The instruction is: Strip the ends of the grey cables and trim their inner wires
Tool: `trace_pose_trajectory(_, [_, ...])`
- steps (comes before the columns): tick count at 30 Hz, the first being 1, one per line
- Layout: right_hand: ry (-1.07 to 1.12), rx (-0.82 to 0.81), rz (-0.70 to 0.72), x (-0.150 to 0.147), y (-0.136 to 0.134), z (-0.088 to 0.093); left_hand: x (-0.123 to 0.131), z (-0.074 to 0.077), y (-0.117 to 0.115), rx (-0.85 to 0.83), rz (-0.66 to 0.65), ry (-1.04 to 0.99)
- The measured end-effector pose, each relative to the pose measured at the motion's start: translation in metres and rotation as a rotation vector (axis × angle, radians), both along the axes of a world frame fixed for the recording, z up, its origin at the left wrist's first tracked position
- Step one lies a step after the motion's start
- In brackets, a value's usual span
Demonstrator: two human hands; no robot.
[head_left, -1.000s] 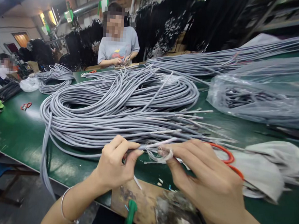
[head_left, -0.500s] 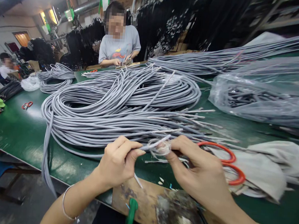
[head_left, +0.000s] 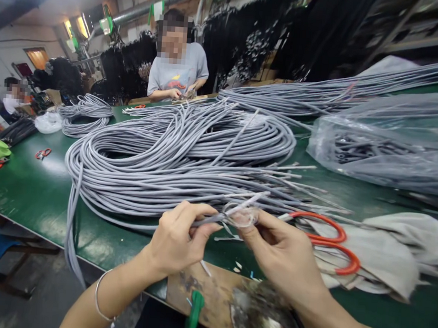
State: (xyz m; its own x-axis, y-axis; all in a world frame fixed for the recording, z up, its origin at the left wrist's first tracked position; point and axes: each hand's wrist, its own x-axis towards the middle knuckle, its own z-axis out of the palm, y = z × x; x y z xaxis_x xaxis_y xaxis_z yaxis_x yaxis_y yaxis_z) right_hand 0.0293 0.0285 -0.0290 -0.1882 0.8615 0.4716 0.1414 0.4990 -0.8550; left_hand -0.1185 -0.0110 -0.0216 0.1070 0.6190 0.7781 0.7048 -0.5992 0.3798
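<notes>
My left hand (head_left: pixel 178 238) pinches the end of a grey cable (head_left: pixel 209 218) just in front of me, fingers closed round it. My right hand (head_left: pixel 280 248) is closed on pale thin strands (head_left: pixel 240 216) that stick out of that cable's stripped tip. The cable belongs to a big coil of grey cables (head_left: pixel 174 156) lying on the green table (head_left: pixel 29 191). Red-handled scissors (head_left: pixel 326 241) lie on a grey cloth (head_left: pixel 385 250) just right of my right hand.
A clear plastic bag of dark parts (head_left: pixel 385 140) lies at the right. More grey cable bundles (head_left: pixel 87 115) sit farther back. A person in a grey shirt (head_left: pixel 178 73) works at the table's far side, another at far left (head_left: pixel 11 99). Small red scissors (head_left: pixel 42 153) lie left.
My right hand has drawn back toward me and turned, still on the pale strands, uncovering the scissors' handles. The left hand keeps its pinch on the cable end.
</notes>
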Motion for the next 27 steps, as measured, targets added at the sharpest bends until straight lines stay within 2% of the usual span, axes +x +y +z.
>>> trace_pose_trajectory(4, [0.098,-0.097,0.042,0.001,0.000,0.005,0.001,0.001,-0.001,0.012,-0.035,-0.009])
trace_pose_trajectory(13, [0.030,-0.118,0.124,0.008,0.002,0.007,-0.003,0.000,-0.001,-0.074,-0.048,0.138])
trace_pose_trajectory(15, [-0.004,-0.039,0.077,0.010,0.002,0.006,-0.004,-0.002,-0.001,-0.137,-0.045,0.190])
trace_pose_trajectory(21, [-0.192,0.357,-0.193,0.009,0.002,0.000,-0.005,-0.002,0.000,-0.349,-0.021,0.411])
trace_pose_trajectory(27, [-0.343,0.445,-0.242,0.005,0.003,-0.003,-0.008,0.006,0.004,-0.411,-0.061,0.407])
